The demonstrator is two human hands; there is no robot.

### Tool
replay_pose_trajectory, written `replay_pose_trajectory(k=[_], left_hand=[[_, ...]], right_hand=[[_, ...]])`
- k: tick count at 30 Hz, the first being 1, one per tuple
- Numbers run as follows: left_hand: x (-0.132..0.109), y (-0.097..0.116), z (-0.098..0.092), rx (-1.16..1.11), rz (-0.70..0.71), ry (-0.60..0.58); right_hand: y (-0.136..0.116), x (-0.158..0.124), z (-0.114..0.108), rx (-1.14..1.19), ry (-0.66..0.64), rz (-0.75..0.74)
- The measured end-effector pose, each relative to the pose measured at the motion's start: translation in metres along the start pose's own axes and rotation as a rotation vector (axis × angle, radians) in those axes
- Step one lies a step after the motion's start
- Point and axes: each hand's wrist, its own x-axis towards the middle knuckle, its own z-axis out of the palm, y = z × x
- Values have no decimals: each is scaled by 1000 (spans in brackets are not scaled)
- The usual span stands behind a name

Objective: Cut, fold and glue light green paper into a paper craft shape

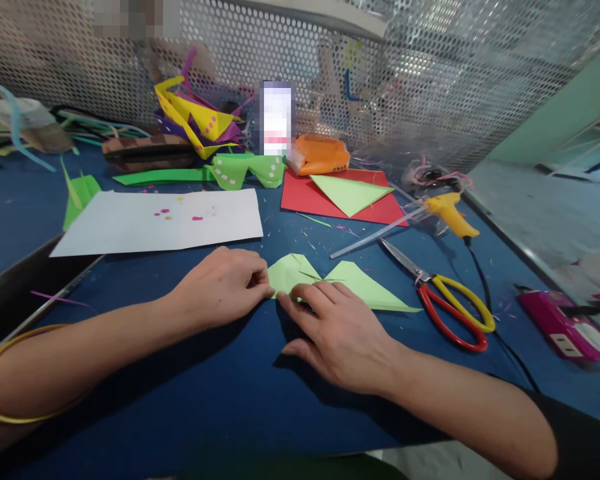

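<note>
A light green folded paper (363,287) lies on the blue table, with a notch in its upper edge and a point at its right end. My left hand (225,283) is closed at the paper's left end, thumb and forefinger pinching its edge. Across the lower middle of the paper rests my right hand (337,330), its fingers stretched out and its thumb apart on the table. The fingers hide part of the lower edge. To the right lie scissors (420,275) with one red and one yellow handle, blades partly closed.
A yellow glue gun (450,212) with a clear glue stick lies behind the scissors, near a pink power socket (570,327). Behind my hands are white paper (115,227), red paper (300,193), a light green triangle (350,193), green paper glasses (230,172) and an orange packet (323,155).
</note>
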Motion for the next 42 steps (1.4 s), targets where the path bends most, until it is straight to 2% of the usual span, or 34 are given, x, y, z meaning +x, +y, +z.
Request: replay_pose_trajectory(k=[6, 9, 12, 17, 25, 34, 42], left_hand=[[-11, -3, 3, -80, -6, 81], [-15, -4, 4, -133, -62, 118], [-17, -6, 3, -182, -112, 112], [-16, -9, 2, -186, -115, 80], [-12, -10, 2, -11, -5, 70], [-12, -10, 3, -18, 7, 81], [-13, -13, -6, -114, -137, 31]], right_hand=[[1, 6, 7, 14, 53, -60], [1, 5, 9, 27, 63, -54], [1, 4, 10, 34, 61, -55], [1, 4, 9, 24, 58, -51], [3, 4, 11, -5, 55, -71], [1, 4, 7, 21, 13, -44], [2, 5, 8, 19, -24, -44]])
